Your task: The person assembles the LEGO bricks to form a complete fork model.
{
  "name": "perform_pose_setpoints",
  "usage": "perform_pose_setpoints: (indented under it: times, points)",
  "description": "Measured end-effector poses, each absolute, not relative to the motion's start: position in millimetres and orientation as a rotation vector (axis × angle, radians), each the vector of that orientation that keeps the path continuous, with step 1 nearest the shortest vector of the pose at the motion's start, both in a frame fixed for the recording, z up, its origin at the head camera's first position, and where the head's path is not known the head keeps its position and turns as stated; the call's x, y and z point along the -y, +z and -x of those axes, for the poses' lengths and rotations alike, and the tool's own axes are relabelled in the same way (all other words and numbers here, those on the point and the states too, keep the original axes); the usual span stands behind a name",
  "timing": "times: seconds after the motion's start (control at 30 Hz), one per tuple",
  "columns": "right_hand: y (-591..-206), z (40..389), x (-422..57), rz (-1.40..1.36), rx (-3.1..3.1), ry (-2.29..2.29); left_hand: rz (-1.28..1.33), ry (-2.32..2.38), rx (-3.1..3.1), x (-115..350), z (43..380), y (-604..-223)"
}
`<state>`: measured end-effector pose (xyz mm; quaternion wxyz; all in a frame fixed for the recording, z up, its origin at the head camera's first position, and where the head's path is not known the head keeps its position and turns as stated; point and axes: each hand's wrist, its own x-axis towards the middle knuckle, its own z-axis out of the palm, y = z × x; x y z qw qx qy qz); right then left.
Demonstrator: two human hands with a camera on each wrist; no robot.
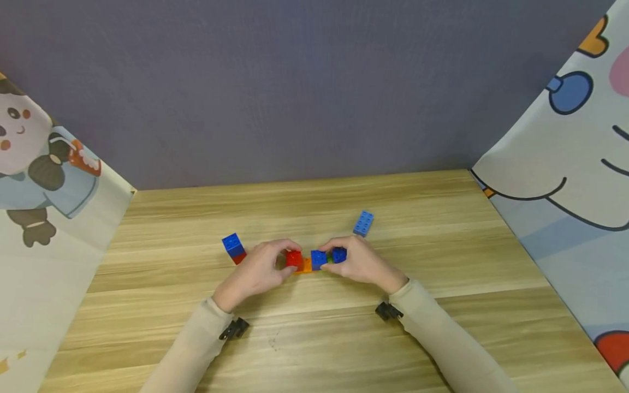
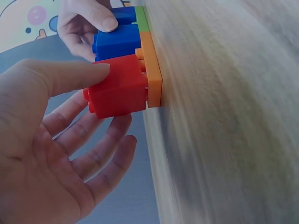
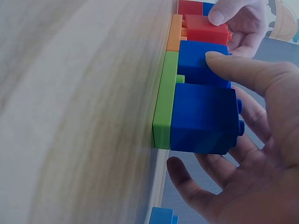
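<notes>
A wood-grain tabletop (image 1: 324, 344) meets a plain grey wall (image 1: 295, 98), flanked by pale cartoon-printed panels (image 1: 555, 169).

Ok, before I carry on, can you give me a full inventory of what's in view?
Table: one, wood-toned, underneath the pieces
Orange piece: one, orange, between the hands
Green piece: one, green, end to end with the orange piece, to its right
Red brick: one, red, at the orange piece's left end
Seam brick: one, dark blue, across the orange-green join
End brick: one, dark blue, at the green piece's right end
Loose brick: one, light blue, back right
Stack: one, blue over red, left
Wall: one, grey, behind
Cartoon panels: two, multicoloured, either side
Wrist devices: two, black, one per wrist
Sleeves: two, beige, on the forearms
Left hand: one, bare, pinching the red brick
Right hand: one, bare, pinching the seam brick
</notes>
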<state>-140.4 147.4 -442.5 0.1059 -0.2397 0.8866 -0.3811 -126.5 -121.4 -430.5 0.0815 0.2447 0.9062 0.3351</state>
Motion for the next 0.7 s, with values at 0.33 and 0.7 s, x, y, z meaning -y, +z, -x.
perform_pose_setpoints:
  times: [0.33, 0.7]
  points:
    - [-443.5, 141.4, -147.7, 0.711, -2.618, -1.117, -0.746, 0.991, -2.723, 120.1, 126.4, -431.7]
    - [-444.7, 142.3, -147.8, 0.717, -2.619, -1.118, -0.750, 0.980, -2.735, 119.1, 126.1, -431.8]
